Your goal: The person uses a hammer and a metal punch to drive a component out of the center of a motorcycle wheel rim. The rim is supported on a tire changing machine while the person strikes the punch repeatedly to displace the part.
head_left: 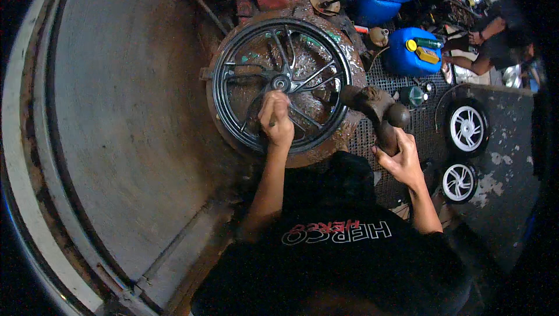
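A black spoked motorcycle wheel point(346, 77) lies flat on a wet, rusty round surface in front of me. Over its hub point(280, 84), my left hand point(276, 117) is closed, fingers curled tightly. Whatever it may grip is hidden by the fingers. My right hand point(403, 162) is wrapped around the handle of a heavy, dark ball-peen hammer point(372, 103). The hammer's head hangs above and beside the right edge of the wheel, apart from the hub.
A grey metal panel point(134, 100) curves along the left. Blue jerrycan point(407, 54) and black grid mat point(387, 185) are on the right. Two white-spoked wheels with tyres point(466, 128) point(459, 183) lie farther right. Another person's arm point(473, 63) reaches in at upper right.
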The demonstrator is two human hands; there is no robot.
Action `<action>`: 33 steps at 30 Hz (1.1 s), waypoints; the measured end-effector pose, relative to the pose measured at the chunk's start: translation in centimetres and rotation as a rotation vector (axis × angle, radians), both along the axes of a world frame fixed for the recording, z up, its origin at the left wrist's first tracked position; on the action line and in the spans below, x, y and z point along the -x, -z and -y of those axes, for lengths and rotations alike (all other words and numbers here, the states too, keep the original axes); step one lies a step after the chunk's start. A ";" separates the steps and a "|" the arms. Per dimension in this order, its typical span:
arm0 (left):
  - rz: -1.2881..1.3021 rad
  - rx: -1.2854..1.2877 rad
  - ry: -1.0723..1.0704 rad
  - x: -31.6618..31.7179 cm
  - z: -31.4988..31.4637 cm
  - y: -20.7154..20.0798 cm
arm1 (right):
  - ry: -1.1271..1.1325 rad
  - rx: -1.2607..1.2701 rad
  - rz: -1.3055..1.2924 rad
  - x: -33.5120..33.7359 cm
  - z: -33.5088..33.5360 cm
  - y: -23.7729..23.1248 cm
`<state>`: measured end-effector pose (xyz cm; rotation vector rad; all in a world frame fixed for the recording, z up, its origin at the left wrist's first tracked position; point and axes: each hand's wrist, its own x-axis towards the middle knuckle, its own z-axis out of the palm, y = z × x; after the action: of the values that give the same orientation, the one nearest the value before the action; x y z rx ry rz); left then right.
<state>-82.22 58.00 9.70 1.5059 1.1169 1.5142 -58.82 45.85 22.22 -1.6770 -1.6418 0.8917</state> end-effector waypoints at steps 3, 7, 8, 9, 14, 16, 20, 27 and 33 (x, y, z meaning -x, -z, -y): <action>-0.001 -0.042 0.044 0.5 -0.1 -0.2 | -0.029 -0.128 0.148 1.1 -0.3 0.1; -0.124 -0.117 0.123 1.8 -1.1 0.2 | -0.059 -0.200 0.201 2.7 -1.6 -0.5; -0.205 -0.136 0.132 2.2 -1.5 0.2 | -0.081 -0.137 0.179 3.2 -2.1 -1.0; -0.123 -0.138 0.094 1.9 -1.9 0.2 | -0.101 -0.073 0.158 3.8 -2.7 -2.0; -0.067 -0.161 0.073 1.6 -2.5 1.5 | -0.228 0.199 0.030 5.3 -5.5 -4.6; -0.057 -0.236 0.048 1.4 -2.8 1.8 | -0.187 0.390 -0.067 5.4 -6.7 -5.6; 0.011 -0.186 0.039 0.9 -2.2 1.9 | -0.262 0.263 -0.067 5.5 -9.4 -7.4; -0.075 -0.407 -0.108 0.3 -2.6 4.6 | -0.475 0.631 0.206 7.9 -14.4 -9.7; 0.027 -0.282 -0.055 0.3 -2.2 3.6 | -0.283 0.463 0.124 8.1 -14.2 -10.7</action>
<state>-82.52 60.15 6.09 1.6457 0.9664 1.7831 -66.92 60.06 32.93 -1.8535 -1.8927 1.4198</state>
